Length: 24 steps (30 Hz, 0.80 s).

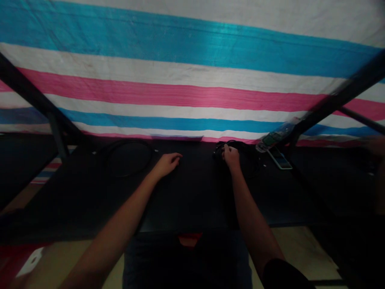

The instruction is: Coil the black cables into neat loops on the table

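Observation:
My left hand (169, 164) rests on the black tabletop (192, 192) with its fingers loosely stretched to the right and nothing in them. Just left of it lies a thin black cable (152, 149) coiled in a wide loop, with a pale tip at each end. My right hand (231, 156) is closed at the left side of a bundle of black cables (245, 149), its fingers curled round part of it. The dark cables blend into the table, so how many strands it grips cannot be made out.
Beyond the bundle a clear plastic bottle (272, 137) with a green label leans at a slant. A phone (279, 158) with a light edge lies beside it. Dark slanted posts (39, 94) flank the table, and a striped sheet (180, 94) hangs behind. Another person's blurred hand (377, 145) shows far right.

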{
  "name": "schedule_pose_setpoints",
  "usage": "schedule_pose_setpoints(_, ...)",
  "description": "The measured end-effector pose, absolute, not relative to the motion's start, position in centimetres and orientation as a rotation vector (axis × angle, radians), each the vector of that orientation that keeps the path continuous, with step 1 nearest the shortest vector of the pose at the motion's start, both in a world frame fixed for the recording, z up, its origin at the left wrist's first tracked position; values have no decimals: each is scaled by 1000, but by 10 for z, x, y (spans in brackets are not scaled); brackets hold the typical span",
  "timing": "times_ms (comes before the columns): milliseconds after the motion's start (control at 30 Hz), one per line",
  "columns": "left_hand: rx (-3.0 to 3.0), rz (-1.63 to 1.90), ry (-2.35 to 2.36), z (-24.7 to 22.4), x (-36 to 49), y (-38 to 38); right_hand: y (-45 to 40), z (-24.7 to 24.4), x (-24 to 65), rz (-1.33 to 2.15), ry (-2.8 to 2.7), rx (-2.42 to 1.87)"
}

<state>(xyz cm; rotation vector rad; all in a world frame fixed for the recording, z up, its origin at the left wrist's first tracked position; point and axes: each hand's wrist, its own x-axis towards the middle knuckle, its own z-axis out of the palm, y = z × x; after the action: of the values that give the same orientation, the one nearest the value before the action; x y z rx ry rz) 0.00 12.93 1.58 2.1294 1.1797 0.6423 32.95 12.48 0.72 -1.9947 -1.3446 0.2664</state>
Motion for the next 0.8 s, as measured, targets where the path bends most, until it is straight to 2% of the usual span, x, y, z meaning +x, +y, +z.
schedule_pose_setpoints(200,2099,634,1205,19,0,129,121,11,342,136,-1445,-2091)
schedule_pose_setpoints(333,2091,630,1201,18,1,131,128,18,395,-101,-1335,-2362)
schedule_pose_setpoints(433,2108,631,1187,16,1,132,139,24,435,-67,-1376,-2523)
schedule_pose_setpoints(567,2116,624,1184,15,0,132,148,34,463,79,-1587,-2435)
schedule_pose_setpoints(800,2111,601,1200,15,0,133,134,76,475,-32,-1638,-2199)
